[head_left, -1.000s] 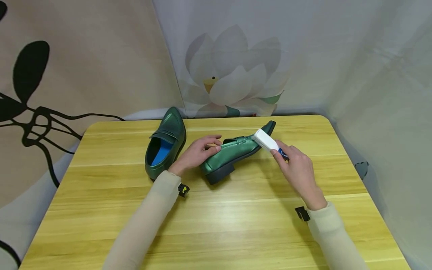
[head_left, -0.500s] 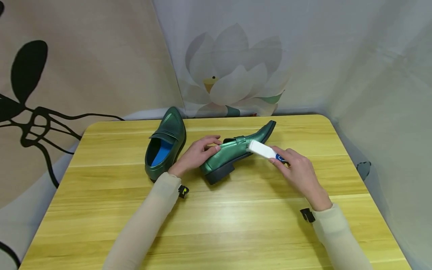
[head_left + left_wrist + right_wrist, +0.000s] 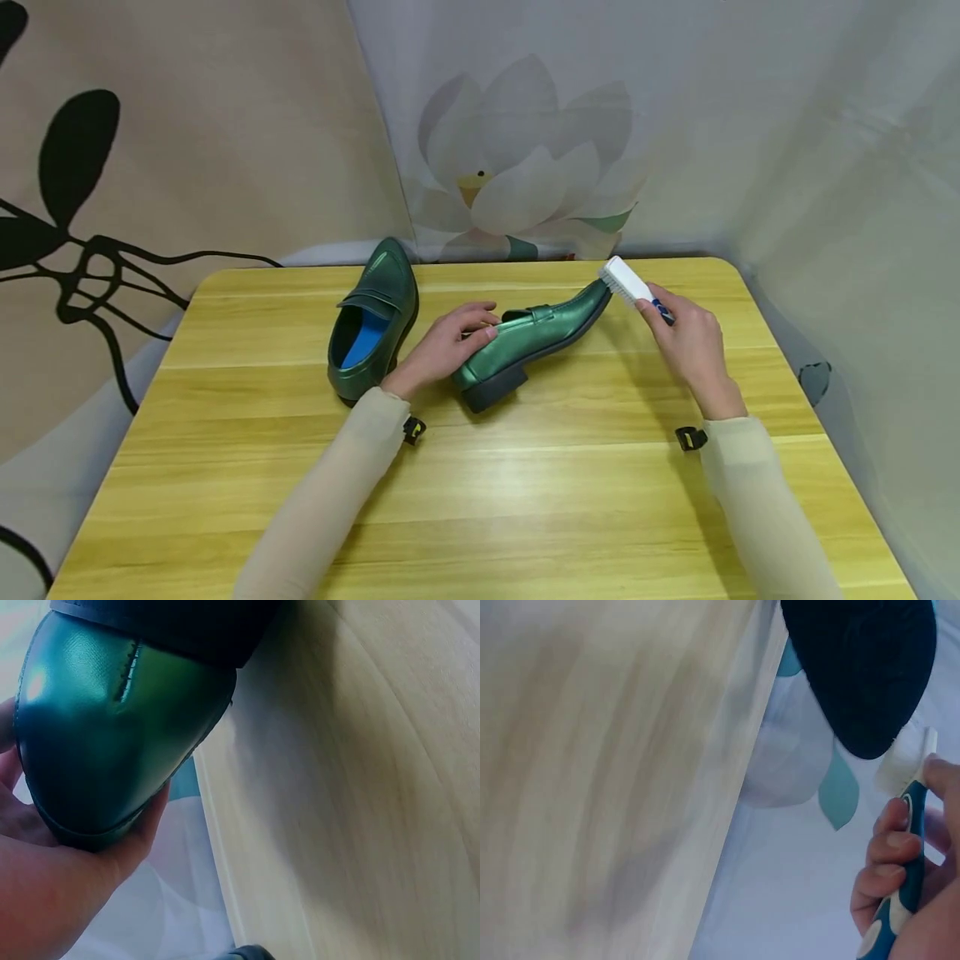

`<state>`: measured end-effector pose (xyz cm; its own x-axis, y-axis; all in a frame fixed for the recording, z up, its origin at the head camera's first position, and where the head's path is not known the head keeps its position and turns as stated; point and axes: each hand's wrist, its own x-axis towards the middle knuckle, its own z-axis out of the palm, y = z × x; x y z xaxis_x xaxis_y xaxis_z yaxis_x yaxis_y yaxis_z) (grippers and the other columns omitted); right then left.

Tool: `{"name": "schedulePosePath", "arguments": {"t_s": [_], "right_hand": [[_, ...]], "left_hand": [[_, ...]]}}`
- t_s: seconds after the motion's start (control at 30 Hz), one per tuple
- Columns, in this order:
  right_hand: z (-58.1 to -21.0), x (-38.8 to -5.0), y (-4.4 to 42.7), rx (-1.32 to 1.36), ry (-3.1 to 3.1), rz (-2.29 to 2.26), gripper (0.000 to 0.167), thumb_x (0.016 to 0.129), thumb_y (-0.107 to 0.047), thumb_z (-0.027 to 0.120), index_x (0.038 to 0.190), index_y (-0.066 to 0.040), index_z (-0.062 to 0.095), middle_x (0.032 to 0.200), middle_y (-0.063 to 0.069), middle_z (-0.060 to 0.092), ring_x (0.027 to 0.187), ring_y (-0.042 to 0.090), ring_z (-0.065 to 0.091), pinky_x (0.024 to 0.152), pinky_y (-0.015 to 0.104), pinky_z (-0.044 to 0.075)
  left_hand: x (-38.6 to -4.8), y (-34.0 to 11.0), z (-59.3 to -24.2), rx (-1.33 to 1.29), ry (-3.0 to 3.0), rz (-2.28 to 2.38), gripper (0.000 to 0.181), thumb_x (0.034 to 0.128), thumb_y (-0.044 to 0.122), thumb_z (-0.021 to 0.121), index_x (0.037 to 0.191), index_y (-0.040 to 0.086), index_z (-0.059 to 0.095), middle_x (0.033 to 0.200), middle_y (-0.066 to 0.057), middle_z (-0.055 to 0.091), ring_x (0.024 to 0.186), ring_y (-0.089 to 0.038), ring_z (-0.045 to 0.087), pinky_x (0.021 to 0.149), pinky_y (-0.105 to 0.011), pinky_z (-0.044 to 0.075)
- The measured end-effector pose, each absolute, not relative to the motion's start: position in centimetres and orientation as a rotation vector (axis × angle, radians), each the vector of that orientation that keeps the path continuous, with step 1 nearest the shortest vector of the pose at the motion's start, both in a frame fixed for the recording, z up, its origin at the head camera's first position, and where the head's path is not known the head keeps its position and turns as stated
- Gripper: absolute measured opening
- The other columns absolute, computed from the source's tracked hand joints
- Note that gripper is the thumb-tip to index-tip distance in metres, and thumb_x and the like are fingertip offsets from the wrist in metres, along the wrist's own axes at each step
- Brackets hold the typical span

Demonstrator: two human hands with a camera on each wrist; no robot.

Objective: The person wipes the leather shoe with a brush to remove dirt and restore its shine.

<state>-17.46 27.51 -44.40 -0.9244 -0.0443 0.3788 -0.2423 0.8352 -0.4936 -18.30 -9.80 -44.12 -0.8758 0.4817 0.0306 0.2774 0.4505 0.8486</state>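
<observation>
While right hand [image 3: 688,337] grips brush [image 3: 628,280], held green shoe [image 3: 517,342] slants diagonally, toe [image 3: 592,302] far-right

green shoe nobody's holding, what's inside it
Inside the unheld green shoe, a blue insole shows through the opening. The upper covers the toe end, so whatever is in there cannot be seen.

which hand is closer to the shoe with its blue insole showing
Left. The left hand, its grip on the heel end of the other shoe, is just right of the blue-insoled shoe; the right hand, holding the brush, is farther right, past the other shoe's toe.
</observation>
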Motion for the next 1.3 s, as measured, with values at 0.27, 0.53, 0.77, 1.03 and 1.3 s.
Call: {"name": "schedulePosePath", "arguments": {"t_s": [0.27, 0.53, 0.77, 1.03, 1.3], "right_hand": [[-44.5, -16.4, 26.6, 0.306, -2.631, 0.746, 0.041, 0.104, -0.029, 0.066, 0.136, -0.004, 0.067, 0.112, 0.025, 0.073, 0.08, 0.037, 0.069, 0.066, 0.055, 0.052], [-44.6, -12.7, 24.2, 0.572, -2.595, 0.616, 0.046, 0.093, -0.02, 0.079, 0.136, -0.007, 0.068, 0.083, 0.012, 0.068, 0.059, 0.018, 0.05, 0.051, 0.031, 0.038], [-44.1, -14.1, 25.3, 0.472, -2.582, 0.642, 0.041, 0.096, -0.02, 0.077, 0.133, -0.005, 0.07, 0.087, 0.016, 0.071, 0.061, 0.023, 0.057, 0.052, 0.038, 0.042], [-43.7, -17.4, 27.5, 0.263, -2.654, 0.728, 0.042, 0.105, -0.032, 0.064, 0.135, -0.004, 0.068, 0.113, 0.026, 0.073, 0.081, 0.041, 0.07, 0.067, 0.058, 0.051], [-44.2, -17.3, 27.5, 0.232, -2.67, 0.765, 0.043, 0.106, -0.032, 0.062, 0.137, -0.004, 0.067, 0.115, 0.027, 0.072, 0.086, 0.042, 0.07, 0.069, 0.058, 0.052]], "left_hand": [[-18.1, -9.7, -44.1, 0.641, 2.474, 1.428, 0.032, 0.108, 0.028, 0.057, 0.129, 0.007, 0.07, 0.158, -0.009, 0.046, 0.146, -0.031, 0.041, 0.112, -0.052, 0.042], [-18.1, -10.1, -43.9, 0.632, 2.492, 1.424, 0.032, 0.108, 0.029, 0.057, 0.128, 0.008, 0.07, 0.158, -0.009, 0.046, 0.147, -0.031, 0.04, 0.112, -0.052, 0.042], [-18.0, -9.8, -43.8, 0.628, 2.488, 1.425, 0.032, 0.1077, 0.028, 0.058, 0.129, 0.008, 0.07, 0.158, -0.007, 0.046, 0.147, -0.031, 0.04, 0.112, -0.052, 0.043], [-17.9, -9.5, -43.8, 0.631, 2.493, 1.425, 0.032, 0.1073, 0.028, 0.059, 0.129, 0.008, 0.071, 0.157, -0.006, 0.047, 0.147, -0.03, 0.041, 0.111, -0.052, 0.043], [-18.0, -9.5, -44.1, 0.638, 2.486, 1.428, 0.031, 0.1073, 0.027, 0.059, 0.128, 0.007, 0.07, 0.157, -0.007, 0.047, 0.146, -0.03, 0.041, 0.111, -0.055, 0.042]]}}
